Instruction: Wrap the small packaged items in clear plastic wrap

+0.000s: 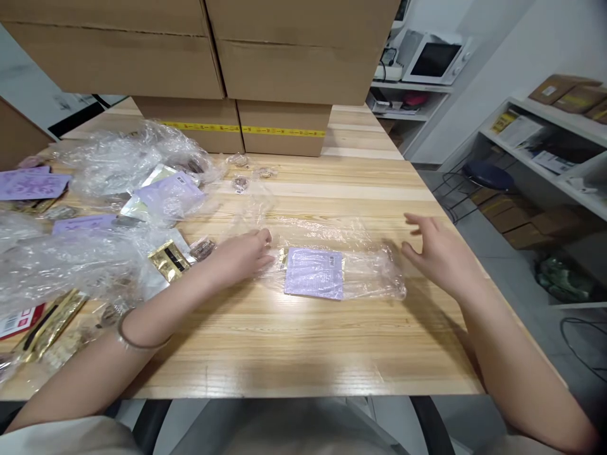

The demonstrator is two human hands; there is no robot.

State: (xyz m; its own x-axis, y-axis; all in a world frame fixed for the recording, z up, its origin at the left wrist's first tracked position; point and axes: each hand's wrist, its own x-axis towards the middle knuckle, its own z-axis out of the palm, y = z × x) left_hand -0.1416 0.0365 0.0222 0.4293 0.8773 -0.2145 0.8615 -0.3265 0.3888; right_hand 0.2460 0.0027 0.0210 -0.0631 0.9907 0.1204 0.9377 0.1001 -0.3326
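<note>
A purple flat packet (313, 273) lies on the table in front of me, with a bit of gold showing at its edges. Clear plastic wrap (372, 275) lies crumpled over and around it. My left hand (241, 256) is at the wrap's left end, its fingers loosely bent and a gap showing between thumb and fingers. Whether it touches the film is hard to make out. To the right of the wrap, my right hand (434, 253) hovers apart from it, thumb and fingers spread, holding nothing.
Crumpled clear plastic (128, 161) is heaped on the left, mixed with purple packets (171, 193), gold sachets (169, 260) and small wrapped pieces (240, 183). Stacked cardboard boxes (284, 139) stand along the table's back. Beyond the right edge are a stool (487, 175) and shelves (545, 142).
</note>
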